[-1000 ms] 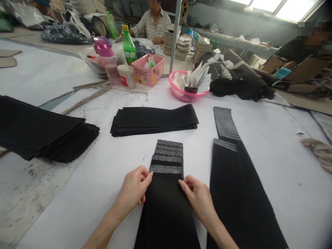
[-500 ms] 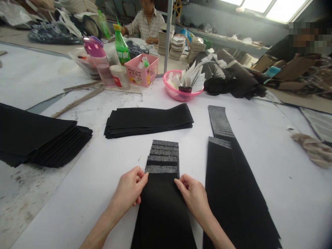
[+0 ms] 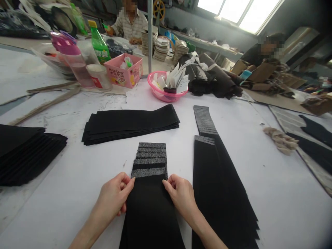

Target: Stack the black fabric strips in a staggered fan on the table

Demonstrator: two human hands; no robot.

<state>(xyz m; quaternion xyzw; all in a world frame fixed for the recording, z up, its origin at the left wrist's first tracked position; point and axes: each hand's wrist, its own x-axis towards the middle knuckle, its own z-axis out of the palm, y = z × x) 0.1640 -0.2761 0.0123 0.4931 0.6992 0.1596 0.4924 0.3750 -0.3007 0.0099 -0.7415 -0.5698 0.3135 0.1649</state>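
Note:
Between my hands lies a black fabric strip (image 3: 153,211), topmost on a staggered pile whose speckled grey ends (image 3: 149,157) show as bands beyond it. My left hand (image 3: 113,194) pinches the strip's far left corner between thumb and fingers. At the far right corner, my right hand (image 3: 181,194) pinches the same strip. To the right are more overlapping black strips (image 3: 215,183), also with grey ends. Another black stack (image 3: 129,121) lies crosswise beyond my hands, and a thicker black pile (image 3: 28,155) sits at the left. The strip's near end runs out of view.
Along the back stand a pink basin (image 3: 167,95) with papers, a pink box (image 3: 124,74), a green bottle (image 3: 98,43) and a purple-lidded jug (image 3: 74,60). A crumpled beige cloth (image 3: 280,140) lies at the right. Two people are beyond the white table (image 3: 85,193).
The view has turned to the right, so everything appears shifted left. Both hands keep their pinch on the black strip, which looks almost unmoved on its pile.

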